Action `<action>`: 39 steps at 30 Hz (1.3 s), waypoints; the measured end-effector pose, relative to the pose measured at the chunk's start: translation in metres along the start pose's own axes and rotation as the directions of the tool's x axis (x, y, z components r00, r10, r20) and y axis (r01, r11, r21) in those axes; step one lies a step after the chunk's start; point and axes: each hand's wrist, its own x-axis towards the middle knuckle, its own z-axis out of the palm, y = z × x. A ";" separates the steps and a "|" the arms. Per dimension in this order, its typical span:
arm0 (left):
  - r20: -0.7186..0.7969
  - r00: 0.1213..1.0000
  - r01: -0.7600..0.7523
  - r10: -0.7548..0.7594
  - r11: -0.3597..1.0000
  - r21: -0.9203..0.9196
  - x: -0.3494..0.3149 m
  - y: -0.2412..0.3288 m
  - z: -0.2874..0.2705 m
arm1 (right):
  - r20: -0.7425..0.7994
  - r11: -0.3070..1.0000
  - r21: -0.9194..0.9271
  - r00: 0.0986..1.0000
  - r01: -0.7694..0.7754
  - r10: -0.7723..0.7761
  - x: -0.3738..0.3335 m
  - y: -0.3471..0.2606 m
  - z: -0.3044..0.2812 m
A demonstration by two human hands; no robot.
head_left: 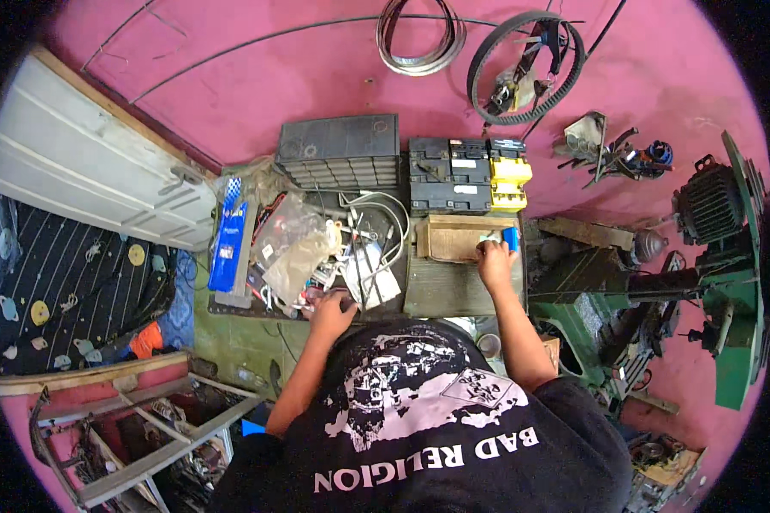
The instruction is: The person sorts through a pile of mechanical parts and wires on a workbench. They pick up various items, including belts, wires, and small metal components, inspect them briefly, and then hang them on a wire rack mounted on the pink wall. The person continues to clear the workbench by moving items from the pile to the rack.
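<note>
At the front edge of the table, my left hand [331,309] rests by a pile of small parts, fingers bent and apart, with no held object visible. Clear plastic bags [295,248] lie just beyond it, beside a white sheet [372,275] and a looped grey cable [393,227]. Over the right end of a brown cardboard box [453,239], my right hand [494,261] has its fingers closed. A small pale thing shows at those fingertips, too small to name. Right against that hand is a blue object [511,237], partly covered.
Dark batteries [449,175] and a yellow one [508,179] stand behind the cardboard box. A black ribbed case [338,150] is at the back left. A long blue packet [228,248] lies at the table's left end. Green machinery [586,295] stands close on the right.
</note>
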 end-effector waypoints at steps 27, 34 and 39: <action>-0.026 0.966 -0.256 0.258 0.964 0.073 0.026 -0.031 -0.020 | 0.298 0.923 0.147 0.873 0.357 -0.385 -0.066 -0.180 0.013; -0.115 0.992 -0.007 0.049 0.939 0.343 0.055 -0.086 -0.082 | 0.168 0.929 0.125 0.916 0.347 -0.365 -0.062 -0.238 0.024; -0.292 0.941 -0.092 0.171 0.959 0.266 0.082 -0.151 -0.106 | 0.154 0.925 0.167 0.917 0.342 -0.367 -0.026 -0.299 0.032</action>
